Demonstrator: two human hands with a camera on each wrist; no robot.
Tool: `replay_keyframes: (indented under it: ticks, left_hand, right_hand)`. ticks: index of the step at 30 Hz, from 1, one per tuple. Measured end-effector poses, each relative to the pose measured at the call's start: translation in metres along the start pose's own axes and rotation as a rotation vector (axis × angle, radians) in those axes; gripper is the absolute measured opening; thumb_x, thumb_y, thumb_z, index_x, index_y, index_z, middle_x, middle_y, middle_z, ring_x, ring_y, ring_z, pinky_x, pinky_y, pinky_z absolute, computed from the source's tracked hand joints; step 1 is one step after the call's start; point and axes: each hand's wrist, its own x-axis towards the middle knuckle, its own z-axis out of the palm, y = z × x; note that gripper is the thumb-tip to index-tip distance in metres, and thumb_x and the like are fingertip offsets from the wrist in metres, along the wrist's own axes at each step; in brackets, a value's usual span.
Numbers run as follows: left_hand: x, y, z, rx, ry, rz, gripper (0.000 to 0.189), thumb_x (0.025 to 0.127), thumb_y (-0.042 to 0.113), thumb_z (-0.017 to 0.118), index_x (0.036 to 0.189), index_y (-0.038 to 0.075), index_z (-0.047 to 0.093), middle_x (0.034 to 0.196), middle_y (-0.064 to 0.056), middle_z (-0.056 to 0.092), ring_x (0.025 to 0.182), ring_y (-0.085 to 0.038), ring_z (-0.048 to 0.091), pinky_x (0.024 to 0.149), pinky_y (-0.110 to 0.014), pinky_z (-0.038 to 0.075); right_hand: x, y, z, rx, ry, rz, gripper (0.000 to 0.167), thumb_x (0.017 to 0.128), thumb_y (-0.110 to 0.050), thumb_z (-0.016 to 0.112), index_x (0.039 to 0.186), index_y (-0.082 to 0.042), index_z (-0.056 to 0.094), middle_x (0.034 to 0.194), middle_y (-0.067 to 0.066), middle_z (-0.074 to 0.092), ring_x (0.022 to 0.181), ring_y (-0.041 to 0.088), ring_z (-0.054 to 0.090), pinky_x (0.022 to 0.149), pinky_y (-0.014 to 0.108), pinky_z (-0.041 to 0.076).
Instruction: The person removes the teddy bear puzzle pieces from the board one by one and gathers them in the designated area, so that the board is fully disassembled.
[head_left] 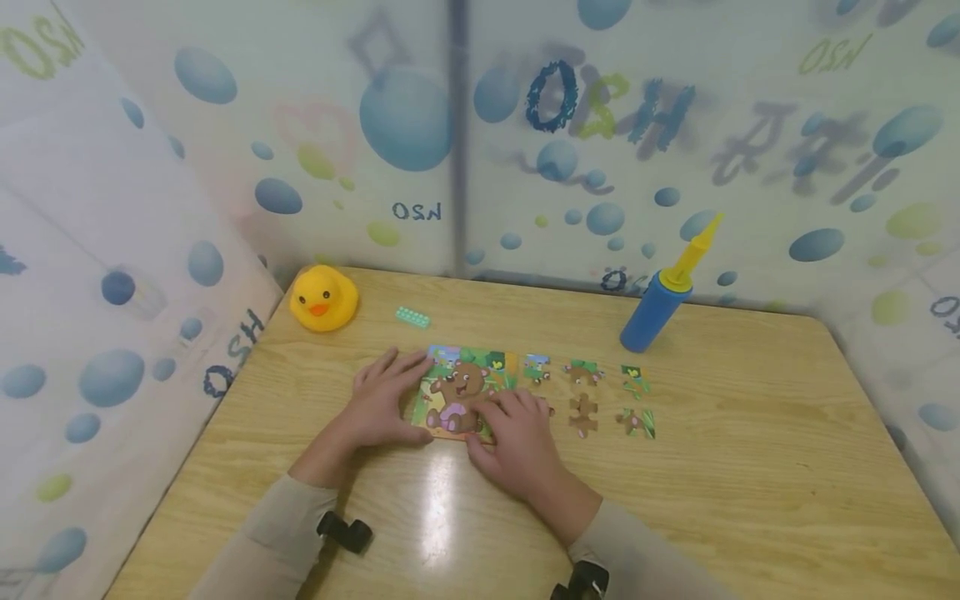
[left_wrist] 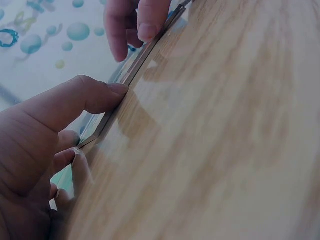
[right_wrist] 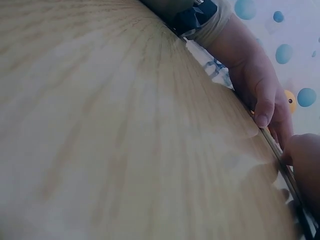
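A jigsaw puzzle board [head_left: 459,379] with a brown bear picture lies in front of me on the table. My left hand [head_left: 382,404] holds its left side; the thumb [left_wrist: 107,97] sits against the near edge and the fingers reach along the far part. My right hand [head_left: 517,442] lies over the board's right part, its thumb at the near edge and its bent fingers on the picture. Loose puzzle pieces stand in two rows on the right, among them a bear-face piece [head_left: 583,372] and a brown piece [head_left: 583,415]. One piece is partly hidden by my right hand.
A yellow rubber duck [head_left: 324,298] stands at the table's back left corner, with a small mint-green toy brick [head_left: 412,317] beside it. Behind the pieces stands a blue hand pump [head_left: 654,315] with a yellow nozzle. A bubble-patterned curtain [head_left: 525,183] borders the wooden table [head_left: 750,433].
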Motion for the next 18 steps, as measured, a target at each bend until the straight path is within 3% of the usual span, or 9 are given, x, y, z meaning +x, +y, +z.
replay_keyframes:
  ticks: [6,18]
  left_hand:
    - [0.0005,0.0004,-0.0001,0.001,0.002,0.001,0.120,0.063,0.044,0.097,0.166,0.017,0.041,0.175,-0.005,0.029,0.160,-0.049,0.008,0.120,-0.071,0.005]
    - [0.0001,0.0004,0.0006,0.002,-0.004,-0.003,0.119,0.064,0.044,0.097,0.166,0.017,0.041,0.175,-0.006,0.029,0.160,-0.049,0.008,0.120,-0.072,0.004]
  right_hand:
    - [0.0011,0.0009,0.0016,0.003,-0.102,0.070,0.041,0.093,-0.038,0.075,0.128,-0.017,0.075,0.119,0.005,0.067,0.111,0.027,0.054,0.094,0.051,0.042]
    - [0.0062,-0.0007,-0.0035,0.051,-0.234,0.179,0.042,0.095,-0.041,0.071,0.132,-0.020,0.072,0.114,-0.003,0.061,0.108,0.021,0.050,0.096,0.047,0.039]
